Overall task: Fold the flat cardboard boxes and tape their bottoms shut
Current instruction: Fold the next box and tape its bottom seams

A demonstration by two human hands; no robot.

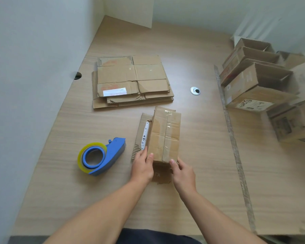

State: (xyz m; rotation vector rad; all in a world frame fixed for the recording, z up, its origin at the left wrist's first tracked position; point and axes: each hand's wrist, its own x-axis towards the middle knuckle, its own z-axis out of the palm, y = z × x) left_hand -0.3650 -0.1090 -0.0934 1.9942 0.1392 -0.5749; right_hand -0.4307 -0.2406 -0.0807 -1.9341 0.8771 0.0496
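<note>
A small cardboard box stands on the wooden table in front of me, its flaps closed on top with clear tape along the seam. My left hand grips its near left corner, thumb on top. My right hand grips the near right corner, thumb against the near edge. To the left, on the table, lies a blue tape dispenser with a yellowish roll. A stack of flat cardboard boxes lies further back.
Several folded open boxes are piled at the right, past a seam in the table. A round metal cable grommet sits mid-table. A white wall runs along the left, and a cardboard sheet leans at the back.
</note>
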